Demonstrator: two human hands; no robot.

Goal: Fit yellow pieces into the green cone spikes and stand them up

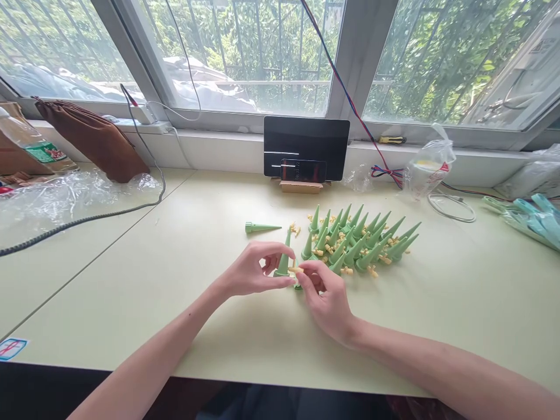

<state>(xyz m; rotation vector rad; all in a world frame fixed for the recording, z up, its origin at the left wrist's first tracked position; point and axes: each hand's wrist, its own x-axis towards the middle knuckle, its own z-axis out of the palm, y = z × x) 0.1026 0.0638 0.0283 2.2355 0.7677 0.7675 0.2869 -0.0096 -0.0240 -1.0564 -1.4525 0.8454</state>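
Note:
A small yellow plastic valve (296,269) is pinched between the thumb and fingers of my right hand (326,294). Facing it from the left, my left hand (258,268) has its thumb and index finger spread apart around the valve. A green plastic spike (284,259) stands upright on its wide end by the left fingers; whether they touch it is unclear. Part of another green piece (298,286) shows beneath the right fingertips. Behind the hands lie a single green spike (262,227) on its side and a few loose yellow valves (296,230).
To the right stand several green spikes (350,242) in rows, with yellow valves at their bases. A tablet (306,137) and a phone (303,171) lean at the back. A brown pouch (91,140), a black cable (87,221) and a bagged cup (429,172) are farther out.

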